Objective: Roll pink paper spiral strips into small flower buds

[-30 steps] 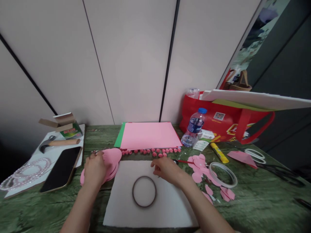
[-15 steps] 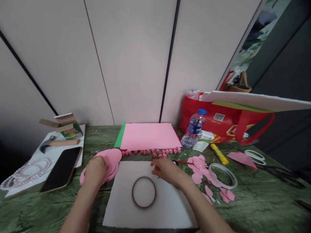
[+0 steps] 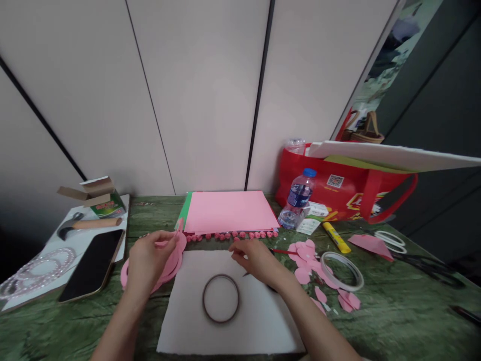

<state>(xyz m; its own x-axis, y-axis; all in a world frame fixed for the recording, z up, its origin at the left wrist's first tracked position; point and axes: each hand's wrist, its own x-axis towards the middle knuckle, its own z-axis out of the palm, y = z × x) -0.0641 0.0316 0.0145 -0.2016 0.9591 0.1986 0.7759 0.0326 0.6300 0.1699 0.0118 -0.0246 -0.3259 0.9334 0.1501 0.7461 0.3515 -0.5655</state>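
Note:
My left hand (image 3: 148,260) is closed in a pinch on a thin piece of pink paper (image 3: 180,225), which stands up from the fingertips. Beneath that hand lie pink paper spirals (image 3: 175,265), partly covered by it. Over the far edge of a white board (image 3: 188,326), my right hand (image 3: 255,258) is curled, thumb near forefinger. The dark tip of a thin pointed tool (image 3: 246,274) shows under its palm; the rest is hidden. A brown ring (image 3: 221,321) lies flat on the board. Just beyond are several small pink rolled paper roses (image 3: 235,234) in a row.
Pink sheets (image 3: 233,210) lie at the back. On the right are paper scraps (image 3: 304,253), a tape roll (image 3: 358,281), a glue stick (image 3: 336,238), scissors (image 3: 424,265), a bottle (image 3: 298,198) and a red bag (image 3: 315,175). A phone (image 3: 92,263) and hammer (image 3: 90,224) lie left.
My left hand has risen slightly from the pink spirals with a piece of pink paper in its fingers. My right hand has moved slightly left. The view has shifted a little.

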